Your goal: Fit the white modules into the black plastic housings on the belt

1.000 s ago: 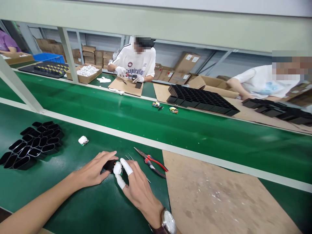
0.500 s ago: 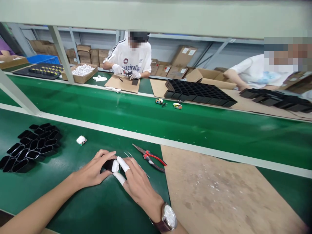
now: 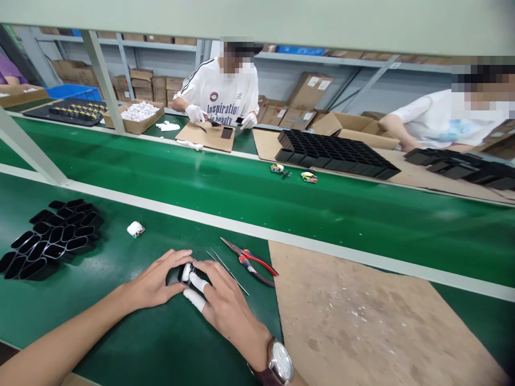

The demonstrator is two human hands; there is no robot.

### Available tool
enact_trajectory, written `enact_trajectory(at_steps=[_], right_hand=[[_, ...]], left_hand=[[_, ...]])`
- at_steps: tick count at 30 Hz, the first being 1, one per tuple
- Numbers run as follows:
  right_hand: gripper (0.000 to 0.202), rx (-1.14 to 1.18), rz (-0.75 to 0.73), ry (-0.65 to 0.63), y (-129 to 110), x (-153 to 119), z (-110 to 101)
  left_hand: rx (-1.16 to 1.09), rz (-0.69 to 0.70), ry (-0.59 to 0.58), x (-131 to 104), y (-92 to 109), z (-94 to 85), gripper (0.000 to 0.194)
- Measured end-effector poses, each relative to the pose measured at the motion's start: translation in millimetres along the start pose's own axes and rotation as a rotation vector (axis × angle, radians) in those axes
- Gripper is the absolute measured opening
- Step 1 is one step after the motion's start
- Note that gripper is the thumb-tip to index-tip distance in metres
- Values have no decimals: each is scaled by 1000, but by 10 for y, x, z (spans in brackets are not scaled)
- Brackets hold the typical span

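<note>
My left hand (image 3: 155,281) is closed around a black plastic housing (image 3: 175,275), thumb and fingers on opposite sides of it. In the mouth of the housing shows a circuit board topped with white filler (image 3: 186,273). My right hand (image 3: 231,305), with white finger cots on two fingers, presses on this board at the opening; its fingertips partly cover it. A pair of tweezers (image 3: 230,272) lies just beyond my right hand, beside red-handled long-nose pliers (image 3: 247,261). Another white-topped circuit board (image 3: 135,229) rests on the green bench further off.
Several black oval housings (image 3: 54,244) stand grouped at the left. A cardboard sheet (image 3: 378,321) covers the bench on the right. Behind a pale rail, a green conveyor (image 3: 225,187) carries two boards. Across it, two co-workers sit near black housings (image 3: 338,153) and a box of white parts (image 3: 139,120).
My right fingers have shifted onto the board, which now sits deeper in the housing's mouth. The boards on the conveyor have moved right. The co-worker opposite has moved their hands apart.
</note>
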State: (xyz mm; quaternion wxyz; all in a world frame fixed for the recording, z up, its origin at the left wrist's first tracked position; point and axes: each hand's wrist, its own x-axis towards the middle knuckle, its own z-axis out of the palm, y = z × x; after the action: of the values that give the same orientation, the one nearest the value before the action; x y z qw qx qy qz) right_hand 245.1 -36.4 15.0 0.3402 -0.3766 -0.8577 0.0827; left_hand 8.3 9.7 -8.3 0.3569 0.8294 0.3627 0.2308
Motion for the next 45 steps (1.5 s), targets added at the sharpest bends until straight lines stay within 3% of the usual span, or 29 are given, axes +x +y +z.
enact_trajectory(at_steps=[8,11,14,17,21,24,45], right_hand=[[31,-67,79,-57,41,24,23],[37,-301,210,-37,214,-44,4],[15,-526,307,-131,366,-102,-15],[19,-489,246,-137,382,-113,-21],[23,-319,107,37,229,-69,-43],[20,-322,17,93,136,-38,-76],[26,-449,-70,33,-12,17,-92]], left_hand=[[-110,11,-5,31,35,-45,78],[-63,23,20,31,43,-51,75],[-46,26,56,32,27,-38,73],[-72,52,90,40,14,-15,70],[-81,48,100,46,21,4,70],[-70,36,95,45,27,5,70],[-19,-7,22,38,78,42,68]])
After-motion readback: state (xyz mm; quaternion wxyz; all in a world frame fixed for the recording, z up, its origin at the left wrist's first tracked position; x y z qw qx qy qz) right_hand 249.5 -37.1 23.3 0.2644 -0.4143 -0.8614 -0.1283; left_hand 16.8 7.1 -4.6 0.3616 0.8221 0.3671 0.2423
